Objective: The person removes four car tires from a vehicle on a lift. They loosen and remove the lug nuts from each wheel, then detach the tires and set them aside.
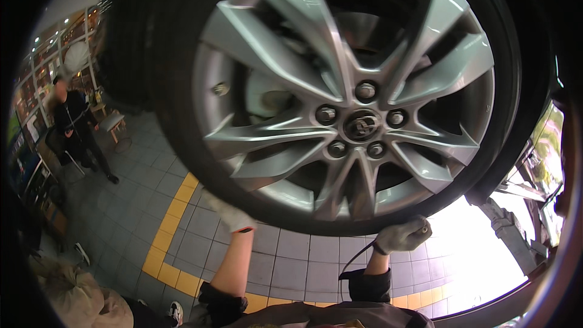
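Left hand [232, 215]: lay by the tyre [176, 88]; grip couldn't be told.
Right hand [402, 236]: was curled shut, contents unclear.
Dark cord [352, 260]: risked snagging if the alloy wheel [340, 76] turned.

The wheel [350, 70] is smooth, silvery metal with a glossy sheen. At its centre the cap [362, 126] looks like shiny dark plastic, ringed by polished metal lug nuts [366, 90]. Round the wheel runs a matt black rubber tyre [340, 226]; below it, dull cloth gloves [403, 237] and smooth floor tiles [291, 258].
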Demonstrator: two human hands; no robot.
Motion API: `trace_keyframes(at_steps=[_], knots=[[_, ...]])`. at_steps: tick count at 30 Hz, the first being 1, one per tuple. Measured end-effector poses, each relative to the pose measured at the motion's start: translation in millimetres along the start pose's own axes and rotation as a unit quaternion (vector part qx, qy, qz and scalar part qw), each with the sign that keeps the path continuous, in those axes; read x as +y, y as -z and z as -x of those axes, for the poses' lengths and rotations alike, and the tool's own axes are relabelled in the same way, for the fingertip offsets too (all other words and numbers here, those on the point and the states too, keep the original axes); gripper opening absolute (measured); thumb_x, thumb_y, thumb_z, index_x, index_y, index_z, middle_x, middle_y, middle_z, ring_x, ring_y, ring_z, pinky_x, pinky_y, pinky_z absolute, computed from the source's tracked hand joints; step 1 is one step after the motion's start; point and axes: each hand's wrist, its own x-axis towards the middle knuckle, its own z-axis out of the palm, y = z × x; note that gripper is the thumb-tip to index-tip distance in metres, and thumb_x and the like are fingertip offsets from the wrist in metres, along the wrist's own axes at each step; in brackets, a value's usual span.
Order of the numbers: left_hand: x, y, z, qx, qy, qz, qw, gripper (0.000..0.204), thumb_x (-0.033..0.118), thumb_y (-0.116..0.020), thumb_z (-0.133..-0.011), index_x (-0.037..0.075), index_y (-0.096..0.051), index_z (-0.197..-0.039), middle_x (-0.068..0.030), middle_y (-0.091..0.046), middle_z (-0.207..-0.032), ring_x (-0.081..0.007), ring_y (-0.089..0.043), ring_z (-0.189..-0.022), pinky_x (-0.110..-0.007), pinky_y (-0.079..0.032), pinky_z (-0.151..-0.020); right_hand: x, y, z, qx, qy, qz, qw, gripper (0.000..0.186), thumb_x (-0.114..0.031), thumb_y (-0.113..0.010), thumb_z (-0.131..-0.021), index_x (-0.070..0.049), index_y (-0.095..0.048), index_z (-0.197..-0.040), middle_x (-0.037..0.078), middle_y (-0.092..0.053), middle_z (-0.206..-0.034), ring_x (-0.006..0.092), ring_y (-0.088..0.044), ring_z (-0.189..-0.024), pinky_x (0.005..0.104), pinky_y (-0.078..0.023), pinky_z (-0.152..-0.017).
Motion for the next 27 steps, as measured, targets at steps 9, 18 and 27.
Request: trace_keyframes(at_steps=[9, 18, 27], knots=[[-34.9, 159.4, -55.6, -0.389, 0.147, -0.245, 0.876, 0.043, 0.045, -0.052, -0.120, 0.007, -0.067, -0.133, -0.0074, -0.070, -0.113, -0.0243, -0.069, -0.100, -0.040, -0.057, -0.095, -27.1, 59.7, 70.6, -0.153, -0.145, 0.023, 0.977, 0.041, -0.028, -0.056, -0.121, -0.001, -0.054, -0.090, 0.003, -0.054, -0.087, 0.0146, -0.045, -0.078, 0.0332, -0.044, -0.070], [-93.3, 590.0, -134.2, -0.395, 0.408, -0.619, 0.542, 0.062, 0.055, -0.047, -0.116, 0.002, -0.076, -0.132, -0.0210, -0.080, -0.128, -0.0444, -0.072, -0.128, -0.055, -0.056, -0.106, -58.9, 145.1, 336.5, -0.444, -0.488, 0.117, 0.742, 0.035, -0.035, -0.061, -0.118, -0.021, -0.051, -0.087, -0.007, -0.046, -0.062, 0.0080, -0.042, -0.044, 0.0286, -0.032, -0.039], [-102.6, 880.0, -182.3, 0.207, 0.635, -0.244, 0.703, 0.055, 0.062, -0.044, -0.118, 0.013, -0.064, -0.105, -0.0064, -0.066, -0.092, -0.0209, -0.060, -0.077, -0.040, -0.050, -0.073, -56.8, 7.4, 564.3, -0.719, -0.368, 0.275, 0.522, 0.028, -0.032, -0.060, -0.115, -0.011, -0.063, -0.097, -0.003, -0.049, -0.062, 0.0119, -0.049, -0.046, 0.0314, -0.038, -0.042]])
